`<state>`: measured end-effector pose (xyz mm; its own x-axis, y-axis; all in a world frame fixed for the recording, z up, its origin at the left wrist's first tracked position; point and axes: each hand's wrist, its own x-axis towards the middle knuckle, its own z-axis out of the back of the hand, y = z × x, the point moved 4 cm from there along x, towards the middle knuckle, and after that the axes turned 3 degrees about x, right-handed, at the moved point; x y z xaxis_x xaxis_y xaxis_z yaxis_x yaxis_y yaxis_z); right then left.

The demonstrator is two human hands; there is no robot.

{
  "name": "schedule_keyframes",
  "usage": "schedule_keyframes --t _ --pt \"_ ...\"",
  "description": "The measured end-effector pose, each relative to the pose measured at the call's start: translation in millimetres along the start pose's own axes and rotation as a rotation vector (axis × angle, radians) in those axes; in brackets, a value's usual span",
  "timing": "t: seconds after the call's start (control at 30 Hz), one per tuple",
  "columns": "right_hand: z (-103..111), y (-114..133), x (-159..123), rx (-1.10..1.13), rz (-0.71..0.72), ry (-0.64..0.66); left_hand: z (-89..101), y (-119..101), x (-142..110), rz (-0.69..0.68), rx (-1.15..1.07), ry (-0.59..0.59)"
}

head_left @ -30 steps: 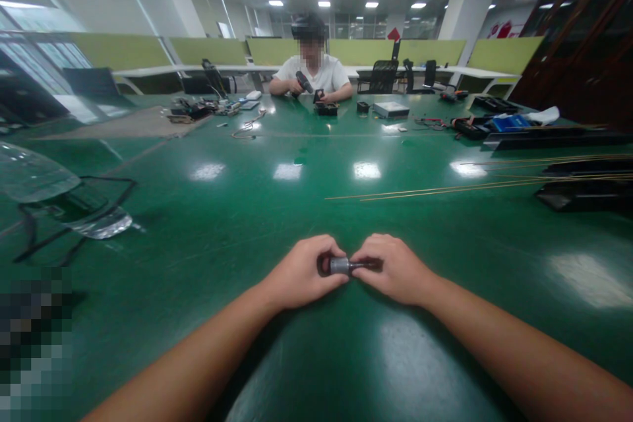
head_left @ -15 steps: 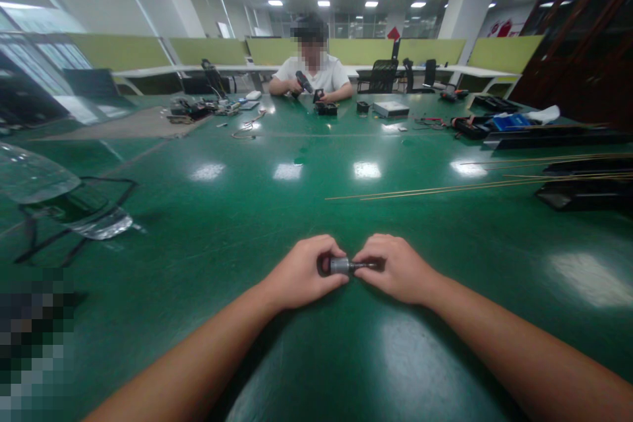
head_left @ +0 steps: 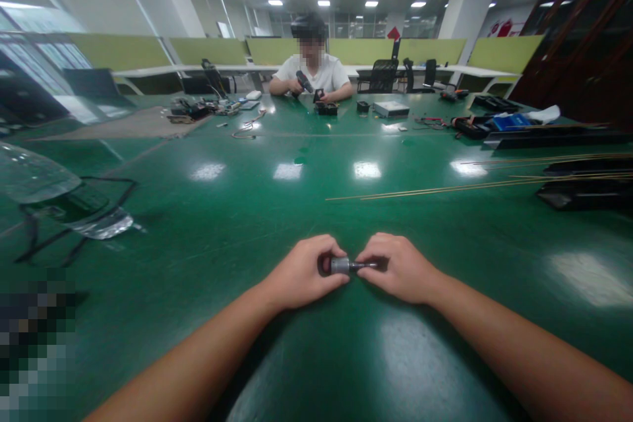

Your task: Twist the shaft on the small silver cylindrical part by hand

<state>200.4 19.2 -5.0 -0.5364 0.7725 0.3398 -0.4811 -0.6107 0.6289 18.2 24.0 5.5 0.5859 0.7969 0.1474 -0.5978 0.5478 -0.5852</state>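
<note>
A small silver metal cylinder [head_left: 339, 266] lies sideways in my left hand [head_left: 304, 273], thumb and fingers closed on its two sides. From its right end a thin dark metal shaft [head_left: 357, 266] runs to my right hand [head_left: 398, 268], which pinches it between thumb and fingers. Both hands are low over the green tabletop [head_left: 277, 217], close together. My palm hides part of the cylinder's left end, and the fingers cover some of the shaft, so its exact kind is unclear.
A clear plastic bottle [head_left: 59, 191] lies at the left by a black wire-like frame [head_left: 131, 184]. Thin brass-coloured rods [head_left: 410, 195] reach in from black trays [head_left: 583, 194] at the right. Across the table a person [head_left: 312, 69] holds a power drill [head_left: 303, 81] over black parts.
My right hand has shifted very slightly to the right, showing a little more shaft beside the cylinder. My left hand stays in place.
</note>
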Motion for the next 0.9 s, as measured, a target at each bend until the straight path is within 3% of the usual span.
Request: schedule_keyframes --t 0.9 --pt "9.8 -9.1 -3.3 -0.045 0.008 0.029 0.2 0.1 0.0 0.009 0.006 0.020"
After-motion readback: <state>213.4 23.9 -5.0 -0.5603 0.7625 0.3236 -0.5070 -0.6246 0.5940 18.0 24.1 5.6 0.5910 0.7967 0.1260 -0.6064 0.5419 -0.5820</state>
